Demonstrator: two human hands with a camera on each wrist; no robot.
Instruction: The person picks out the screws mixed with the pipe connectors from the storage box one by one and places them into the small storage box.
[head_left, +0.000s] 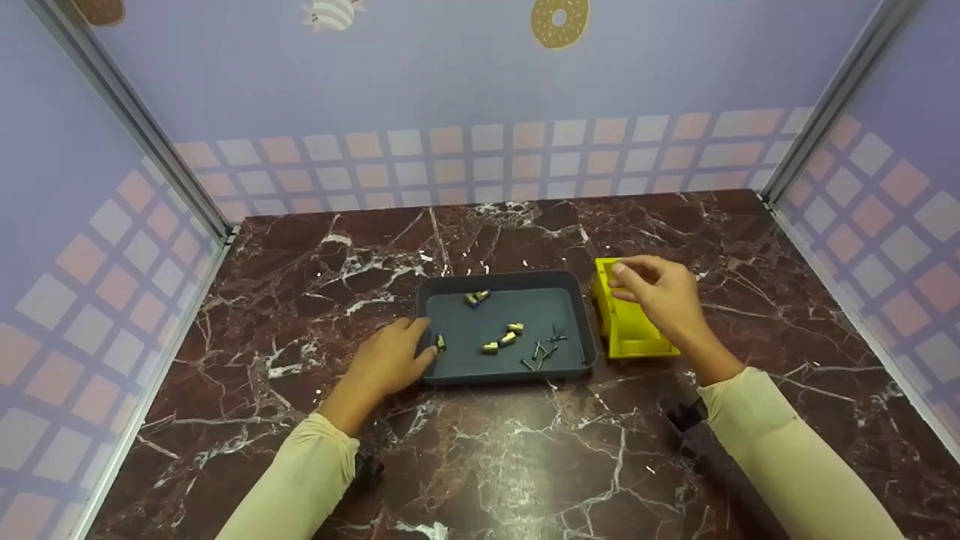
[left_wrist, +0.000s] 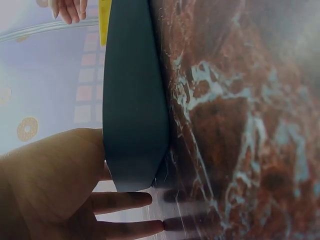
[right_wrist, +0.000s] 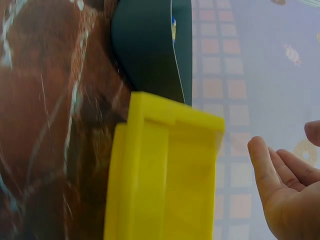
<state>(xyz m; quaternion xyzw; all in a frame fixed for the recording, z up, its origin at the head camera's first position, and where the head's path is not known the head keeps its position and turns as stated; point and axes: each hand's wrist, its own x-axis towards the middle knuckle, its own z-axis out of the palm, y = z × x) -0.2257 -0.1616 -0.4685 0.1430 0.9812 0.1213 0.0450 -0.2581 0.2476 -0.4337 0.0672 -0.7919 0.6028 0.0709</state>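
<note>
A dark grey rectangular tray (head_left: 510,283) lies on the table. My left hand (head_left: 391,354) grips its left wall, thumb over the rim and fingers down the outside; in the left wrist view the thumb tip is hidden behind the wall (left_wrist: 132,100). Beside that thumb is a small brass-coloured piece (head_left: 440,342) inside the tray. Several similar brass pieces (head_left: 490,348) lie farther in, and thin screws (head_left: 538,351) are scattered at the right. Above the yellow bin (head_left: 637,346), my right hand (head_left: 664,292) hovers with loosely bent fingers. Thumb and fingers stand apart, nothing between them, in the right wrist view.
The bin stands close against the tray's right side. Dark red marbled tabletop (head_left: 480,450) surrounds both. A lilac back wall (head_left: 450,90) and side panels (head_left: 67,300) with printed squares enclose the table.
</note>
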